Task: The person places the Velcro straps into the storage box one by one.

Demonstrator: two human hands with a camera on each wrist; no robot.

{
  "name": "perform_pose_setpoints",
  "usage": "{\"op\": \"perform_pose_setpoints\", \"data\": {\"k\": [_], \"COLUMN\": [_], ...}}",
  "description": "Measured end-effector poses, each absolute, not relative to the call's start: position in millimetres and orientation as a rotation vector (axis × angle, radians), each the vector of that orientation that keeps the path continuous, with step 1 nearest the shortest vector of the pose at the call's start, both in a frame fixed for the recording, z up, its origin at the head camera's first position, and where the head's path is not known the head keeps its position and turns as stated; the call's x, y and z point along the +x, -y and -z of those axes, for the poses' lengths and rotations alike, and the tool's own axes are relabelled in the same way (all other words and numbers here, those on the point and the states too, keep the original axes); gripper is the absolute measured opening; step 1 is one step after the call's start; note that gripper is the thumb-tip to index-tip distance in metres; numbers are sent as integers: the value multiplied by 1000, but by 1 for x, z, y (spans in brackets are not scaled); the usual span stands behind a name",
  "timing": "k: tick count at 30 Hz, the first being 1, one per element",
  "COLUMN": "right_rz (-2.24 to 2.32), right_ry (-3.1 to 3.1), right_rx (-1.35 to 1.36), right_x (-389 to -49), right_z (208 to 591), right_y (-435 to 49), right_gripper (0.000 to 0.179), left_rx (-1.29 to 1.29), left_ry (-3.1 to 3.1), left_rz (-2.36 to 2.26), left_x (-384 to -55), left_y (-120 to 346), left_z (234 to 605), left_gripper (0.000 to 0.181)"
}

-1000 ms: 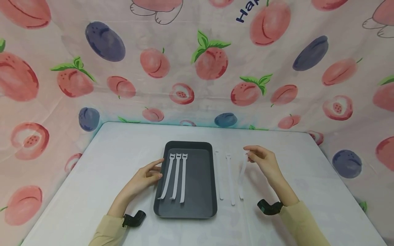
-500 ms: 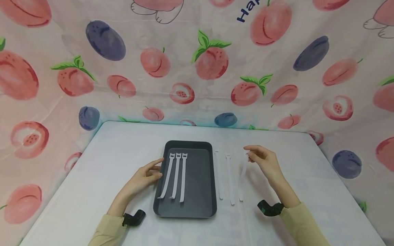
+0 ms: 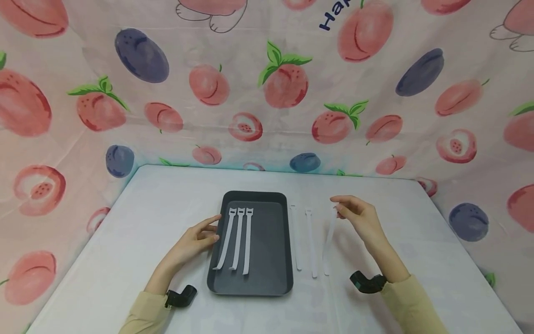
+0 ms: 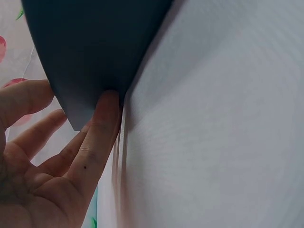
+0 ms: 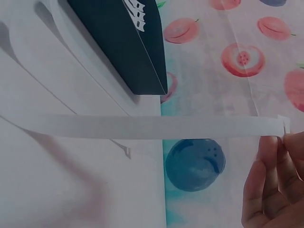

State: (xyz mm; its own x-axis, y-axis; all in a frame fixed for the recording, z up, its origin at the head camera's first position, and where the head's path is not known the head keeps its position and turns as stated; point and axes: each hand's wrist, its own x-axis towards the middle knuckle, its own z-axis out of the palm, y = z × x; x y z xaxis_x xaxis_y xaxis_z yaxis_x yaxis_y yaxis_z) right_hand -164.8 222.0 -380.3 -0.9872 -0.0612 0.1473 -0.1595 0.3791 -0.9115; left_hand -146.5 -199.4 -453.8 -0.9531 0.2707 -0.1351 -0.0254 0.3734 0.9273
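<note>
My right hand (image 3: 358, 216) pinches the slotted head of a white hook-and-loop cable tie (image 3: 330, 243) between thumb and fingers. In the right wrist view, that tie (image 5: 156, 127) stretches from the fingertips and curves down to the table. The left hand (image 3: 193, 241) touches the left side of a dark grey tray (image 3: 272, 250) with extended fingers. Seen from the left wrist, its fingers (image 4: 102, 123) lie against the tray's outer wall (image 4: 95, 61). Inside the tray, three similar cable ties (image 3: 239, 241) lie side by side, heads at the far end.
Two more white cable ties, one nearer the tray (image 3: 296, 241) and one farther right (image 3: 311, 246), lie on the white table (image 3: 167, 199). A fruit-print cloth (image 3: 246, 60) hangs behind the table. Each wrist wears a black camera, such as the right one (image 3: 367, 282).
The lower end of the held cable tie shifts slightly toward me, and the right hand rises a little. The left hand and tray stay put.
</note>
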Motion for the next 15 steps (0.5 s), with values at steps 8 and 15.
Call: {"op": "perform_pose_setpoints", "data": {"k": [8,15], "right_rz": [-1665,-1707], "right_ry": [2534,2499], "right_rx": [241,284], "right_x": [-164,-162], "right_z": [376,370], "right_y": [-225,-224], "right_gripper": [29,31], "left_rx": [220,219], "left_ry": [-2369,-2373], "left_rz": [-1611,-1610], "left_x": [-147,-146], "left_y": [200,200], "left_z": [455,455], "left_gripper": [59,59]}}
